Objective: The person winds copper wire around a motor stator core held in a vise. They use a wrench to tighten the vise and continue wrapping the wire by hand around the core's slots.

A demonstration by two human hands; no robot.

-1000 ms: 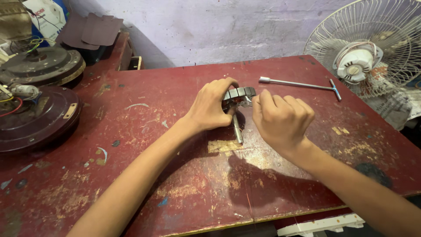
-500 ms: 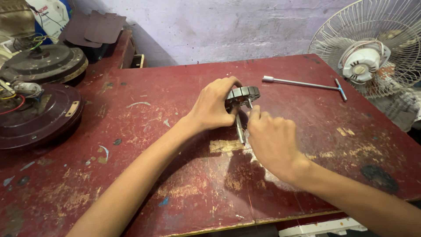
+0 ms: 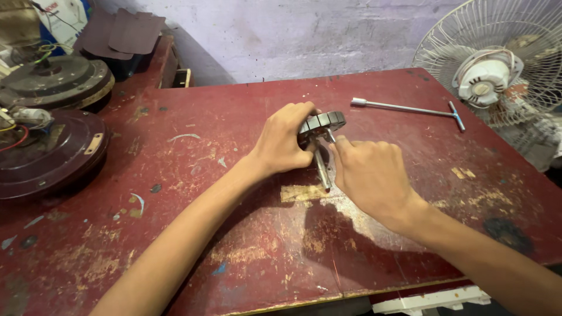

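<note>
At the near edge of the red tabletop [image 3: 175, 246], both forearms are entering the view and reaching toward the middle. The paint here is showing worn, scratched patches.

Near the middle of the tabletop, the right hand [image 3: 370, 172] is resting knuckles-up with its fingers curled. Its fingertips are pinching at the shaft [image 3: 321, 169], a thin metal rod that is slanting down from the motor core to the tabletop surface. How tightly this grip is closing cannot be told, because the fingertips are turned away from the camera.

Just beside it, the left hand [image 3: 285, 140] is wrapping around the motor core [image 3: 323, 123], a round, dark, ribbed metal piece. The grip is closing firmly on the core's left side and is holding it tilted on edge, slightly above the tabletop.

Toward the far right corner, a T-handle socket wrench [image 3: 407, 108] is lying flat, well apart from both hands. Past the right edge, a white fan [image 3: 497, 64] with a wire guard is standing.

Past the left edge, two round, dark fan motor housings [image 3: 52, 140] are sitting, one behind the other.
</note>
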